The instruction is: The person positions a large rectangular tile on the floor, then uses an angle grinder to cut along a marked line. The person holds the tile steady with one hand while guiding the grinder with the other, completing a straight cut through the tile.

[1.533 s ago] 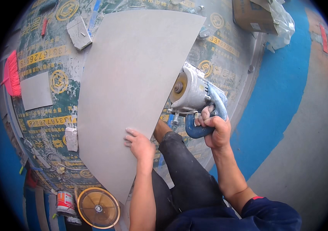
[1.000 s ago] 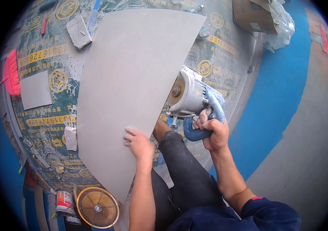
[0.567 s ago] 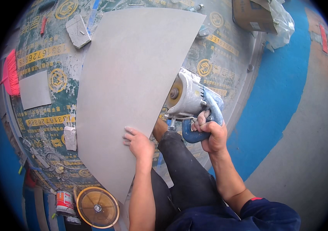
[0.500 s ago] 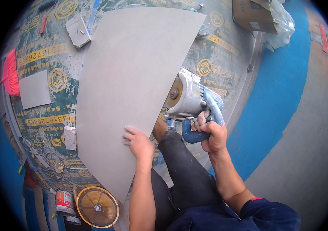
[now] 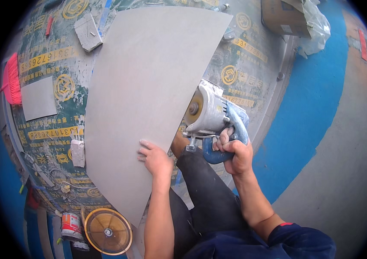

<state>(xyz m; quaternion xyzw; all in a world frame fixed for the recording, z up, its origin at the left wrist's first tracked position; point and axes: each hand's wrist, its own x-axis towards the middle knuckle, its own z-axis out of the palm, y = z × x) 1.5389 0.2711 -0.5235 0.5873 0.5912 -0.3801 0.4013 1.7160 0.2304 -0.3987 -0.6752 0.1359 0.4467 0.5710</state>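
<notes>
At the far left a pink broom head [image 5: 13,82] and a small grey square piece [image 5: 40,98] lie on green printed floor sheeting [image 5: 72,106], with a rough pale block [image 5: 78,153] nearer the middle and, lower down, a can [image 5: 71,226] beside a round amber disc [image 5: 106,241]. The large grey panel [image 5: 149,77], tapering towards the person, fills the middle. The left hand [image 5: 155,159] is laid on its lower part, fingers spread, grasping nothing. At the panel's right edge, about midway along, is a dusty handheld saw [image 5: 207,110] with a round blade; the right hand [image 5: 236,153] is clenched around its blue handle. The work looks to be under way: the saw is at the edge and the panel is steadied. How much of that edge has been gone over, how much is left, and whether the blade is spinning cannot be told.

As for writing, the left of the sheeting carries yellow bands with dark digits, round yellow emblems and large characters, partly smeared with dust; the can wears a red and white label too small to read; the panel shows no marking; right of the saw the emblems and bands repeat, and the cardboard box [image 5: 280,17] at upper right bears a small pale label, not legible
</notes>
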